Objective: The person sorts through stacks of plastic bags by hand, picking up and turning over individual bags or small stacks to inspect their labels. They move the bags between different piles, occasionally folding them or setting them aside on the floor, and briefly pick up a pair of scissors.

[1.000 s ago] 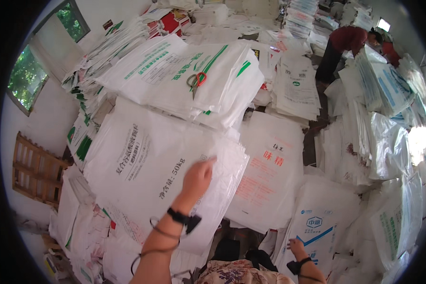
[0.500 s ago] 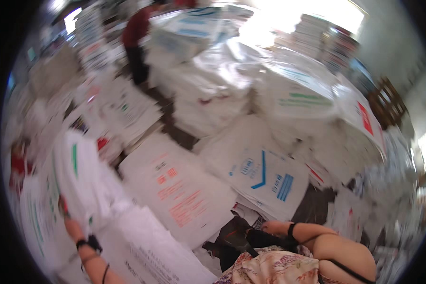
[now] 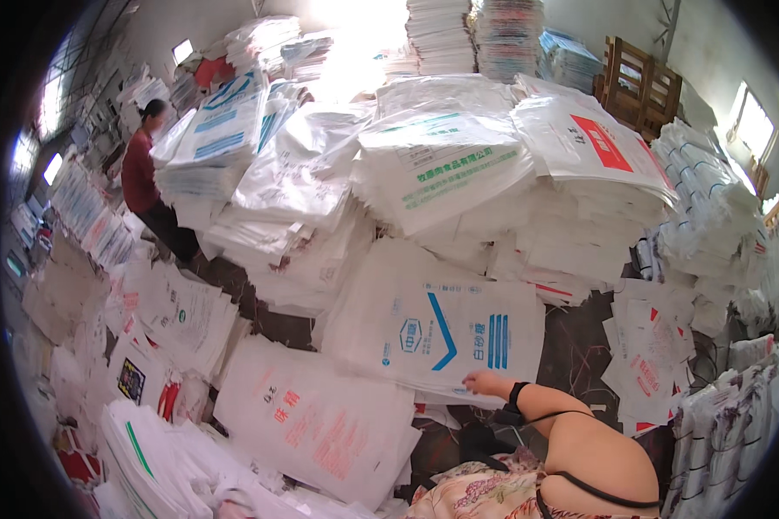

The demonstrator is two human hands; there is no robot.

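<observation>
My right hand reaches in from the lower right, a black band at its wrist. Its fingers are stretched out and hold nothing that I can see. They are at the near edge of a stack of flat white woven bags with blue print; whether they touch it I cannot tell. Left of that stack lies another pile of white bags, printed in orange-red. Loose white bags, one with a green stripe, fill the lower left. My left hand is out of the picture.
High piles of white bags stand ahead, one with a red block print. Bundled bags line the right side. A wooden pallet leans at the back. A person in a red top stands at the far left.
The view has swung to the left and up. My left hand, earlier on the striped white bags, has left the picture. My right hand has moved forward to the blue-printed stack.
</observation>
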